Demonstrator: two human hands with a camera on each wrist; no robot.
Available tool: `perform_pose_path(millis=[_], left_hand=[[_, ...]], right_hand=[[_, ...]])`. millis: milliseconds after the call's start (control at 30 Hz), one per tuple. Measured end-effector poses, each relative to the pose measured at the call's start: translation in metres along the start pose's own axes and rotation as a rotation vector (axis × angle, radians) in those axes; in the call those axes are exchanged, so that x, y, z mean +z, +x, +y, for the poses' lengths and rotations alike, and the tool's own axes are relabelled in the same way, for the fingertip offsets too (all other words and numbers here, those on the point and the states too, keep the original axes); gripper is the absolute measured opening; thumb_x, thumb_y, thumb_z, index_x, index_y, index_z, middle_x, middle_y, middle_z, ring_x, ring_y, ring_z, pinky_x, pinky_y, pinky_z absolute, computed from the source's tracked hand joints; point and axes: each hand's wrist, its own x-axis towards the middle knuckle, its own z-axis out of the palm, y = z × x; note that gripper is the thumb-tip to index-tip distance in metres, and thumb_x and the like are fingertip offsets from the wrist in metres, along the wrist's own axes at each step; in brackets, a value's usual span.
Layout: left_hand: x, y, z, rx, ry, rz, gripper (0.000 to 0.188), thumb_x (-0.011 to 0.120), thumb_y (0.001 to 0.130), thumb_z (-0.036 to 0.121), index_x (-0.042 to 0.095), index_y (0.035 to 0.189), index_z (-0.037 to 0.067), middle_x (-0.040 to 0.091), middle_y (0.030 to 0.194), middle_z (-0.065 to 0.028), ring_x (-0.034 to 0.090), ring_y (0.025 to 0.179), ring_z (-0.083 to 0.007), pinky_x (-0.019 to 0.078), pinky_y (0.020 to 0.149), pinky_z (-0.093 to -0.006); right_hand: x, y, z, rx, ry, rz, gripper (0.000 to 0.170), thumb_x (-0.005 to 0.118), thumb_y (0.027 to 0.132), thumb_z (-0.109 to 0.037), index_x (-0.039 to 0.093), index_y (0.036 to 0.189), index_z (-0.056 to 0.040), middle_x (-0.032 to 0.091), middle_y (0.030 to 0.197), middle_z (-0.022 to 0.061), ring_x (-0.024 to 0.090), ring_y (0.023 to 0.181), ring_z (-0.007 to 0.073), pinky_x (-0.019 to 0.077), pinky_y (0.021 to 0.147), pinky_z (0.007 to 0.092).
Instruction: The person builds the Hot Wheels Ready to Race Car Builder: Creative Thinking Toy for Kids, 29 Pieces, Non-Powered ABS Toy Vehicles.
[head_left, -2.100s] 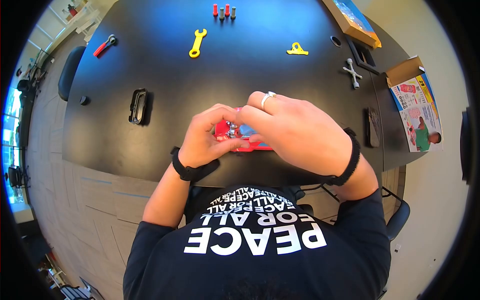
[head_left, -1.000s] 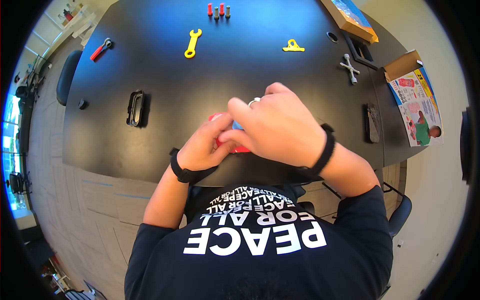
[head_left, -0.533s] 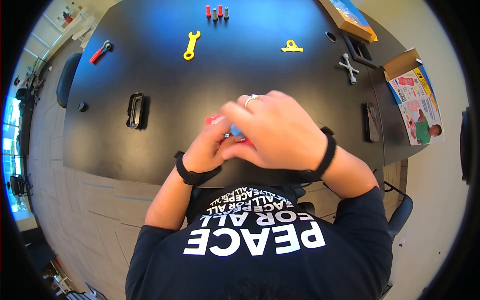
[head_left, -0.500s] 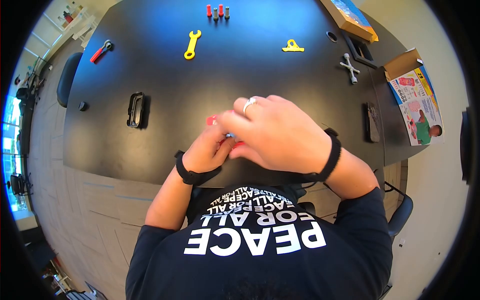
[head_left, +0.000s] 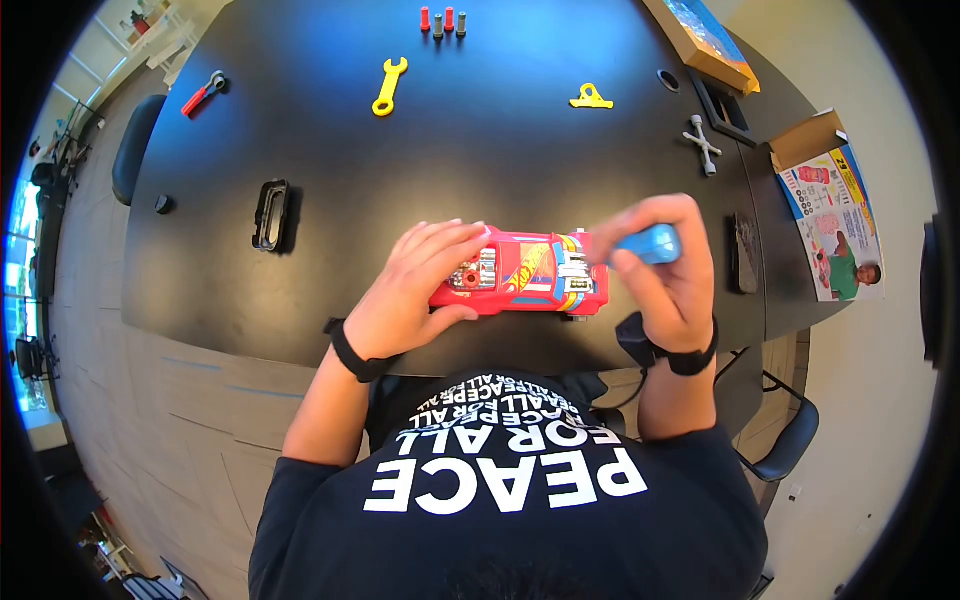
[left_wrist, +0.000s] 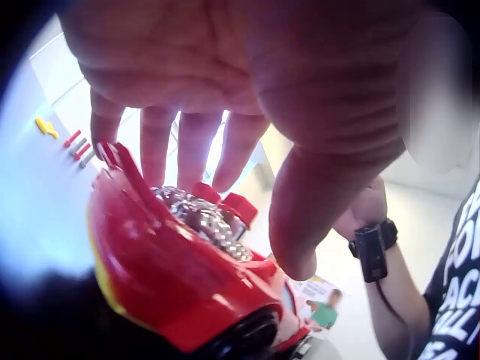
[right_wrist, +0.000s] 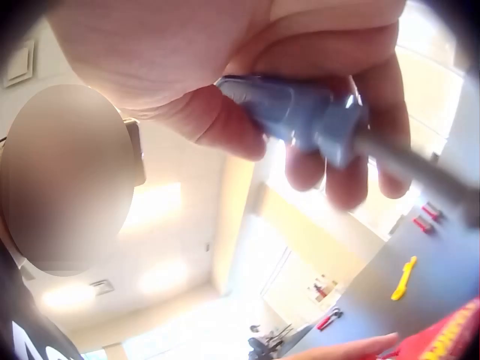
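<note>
A red toy car with a yellow-and-blue decal lies on the black table before the person. My left hand spans its left end, fingers straight along the far side and thumb on the near side. A silver engine part shows under that palm in the left wrist view. Off the car's right end, my right hand grips a screwdriver by its blue handle. Its grey shaft sticks out past the fingers in the right wrist view; the tip runs out of that view.
Farther back lie a red-handled ratchet, a yellow wrench, several red and grey pegs and a yellow bracket. A grey cross wrench and printed box are at right, a black case at left.
My right hand has moved right, off the car, carrying the screwdriver. The left fingers have spread out straight over the car's left end. Most of the car, covered before, now shows.
</note>
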Motion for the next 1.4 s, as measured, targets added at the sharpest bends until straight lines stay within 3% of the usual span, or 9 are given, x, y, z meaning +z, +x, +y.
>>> perform_pose_path(millis=[67, 167, 267, 367, 800, 900, 1000, 1167, 1400], left_hand=[[-0.003, -0.006, 0.003, -0.107, 0.159, -0.082, 0.095, 0.097, 0.077, 0.017, 0.056, 0.162, 0.007, 0.058, 0.167, -0.0137, 0.049, 0.156, -0.0435, 0.0392, 0.129, -0.0548], [0.001, -0.009, 0.001, -0.108, 0.125, -0.066, 0.092, 0.095, 0.080, 0.014, 0.055, 0.163, 0.008, 0.058, 0.167, -0.0141, 0.049, 0.156, -0.0430, 0.0403, 0.129, -0.0546], [0.003, -0.006, -0.004, -0.128, 0.094, -0.072, 0.091, 0.093, 0.081, 0.011, 0.055, 0.164, 0.008, 0.057, 0.167, -0.0150, 0.046, 0.159, -0.0432, 0.0401, 0.130, -0.0537], [0.001, 0.003, -0.008, -0.113, 0.109, -0.063, 0.090, 0.089, 0.083, 0.003, 0.052, 0.166, 0.008, 0.054, 0.170, -0.0168, 0.042, 0.162, -0.0447, 0.0391, 0.132, -0.0530], [0.002, 0.043, -0.056, -0.174, 0.276, 0.022, 0.093, 0.077, 0.095, -0.005, 0.032, 0.176, 0.006, 0.036, 0.181, -0.0208, 0.030, 0.168, -0.0452, 0.0341, 0.135, -0.0502], [-0.010, 0.035, -0.053, -0.101, 0.292, 0.143, 0.094, 0.079, 0.096, -0.002, 0.031, 0.177, 0.003, 0.038, 0.180, -0.0233, 0.035, 0.168, -0.0426, 0.0331, 0.135, -0.0480], [-0.037, 0.012, -0.031, -0.131, 0.232, 0.183, 0.088, 0.078, 0.095, -0.002, 0.039, 0.174, 0.002, 0.044, 0.178, -0.0217, 0.041, 0.165, -0.0395, 0.0338, 0.134, -0.0457], [-0.042, -0.034, -0.018, -0.213, 0.185, 0.132, 0.075, 0.078, 0.094, -0.001, 0.053, 0.165, 0.003, 0.052, 0.173, -0.0201, 0.047, 0.162, -0.0390, 0.0354, 0.133, -0.0470], [-0.031, -0.083, -0.024, -0.380, 0.181, -0.066, 0.065, 0.081, 0.096, 0.010, 0.061, 0.157, 0.003, 0.054, 0.172, -0.0189, 0.042, 0.165, -0.0421, 0.0295, 0.136, -0.0553]], right_hand=[[-0.014, -0.026, 0.000, 0.235, -0.215, 0.068, 0.027, 0.065, 0.101, 0.006, 0.066, 0.127, -0.0012, 0.076, 0.104, 0.0129, 0.077, 0.097, 0.0244, 0.0579, 0.088, 0.0334], [-0.008, -0.047, 0.015, 0.189, -0.618, -0.058, 0.041, 0.074, 0.095, 0.002, 0.069, 0.135, -0.0052, 0.073, 0.118, 0.0182, 0.073, 0.108, 0.0422, 0.0590, 0.096, 0.0413], [-0.007, -0.081, 0.040, 0.293, -0.742, -0.143, 0.051, 0.084, 0.096, -0.012, 0.068, 0.144, -0.0072, 0.067, 0.157, 0.0163, 0.073, 0.121, 0.0439, 0.0606, 0.099, 0.0470], [-0.006, -0.078, 0.051, 0.363, -0.719, -0.115, 0.051, 0.083, 0.097, -0.015, 0.067, 0.145, -0.0086, 0.060, 0.165, 0.0143, 0.072, 0.123, 0.0442, 0.0604, 0.100, 0.0485], [-0.015, -0.005, 0.121, 0.234, -0.733, -0.031, 0.041, 0.080, 0.100, -0.015, 0.071, 0.139, -0.0056, 0.074, 0.147, 0.0146, 0.075, 0.119, 0.0421, 0.0597, 0.100, 0.0485], [-0.024, -0.009, 0.122, 0.337, -0.340, 0.266, 0.050, 0.076, 0.104, -0.015, 0.063, 0.150, -0.0022, 0.080, 0.118, 0.0116, 0.075, 0.100, 0.0204, 0.0610, 0.085, 0.0373], [-0.050, -0.021, 0.138, 0.632, -0.032, 0.471, 0.054, 0.072, 0.108, -0.020, 0.056, 0.157, -0.0015, 0.077, 0.110, 0.0082, 0.071, 0.093, 0.0135, 0.0593, 0.070, 0.0345], [-0.067, -0.033, 0.155, 0.714, 0.079, 0.401, 0.055, 0.068, 0.111, -0.026, 0.054, 0.157, 0.0003, 0.073, 0.091, 0.0073, 0.072, 0.076, 0.0157, 0.0563, 0.060, 0.0354], [-0.062, -0.020, 0.165, 0.617, -0.773, 0.151, 0.066, 0.074, 0.104, -0.045, 0.063, 0.151, -0.0002, 0.081, 0.110, 0.0258, 0.080, 0.096, 0.0419, 0.0622, 0.089, 0.0509]])
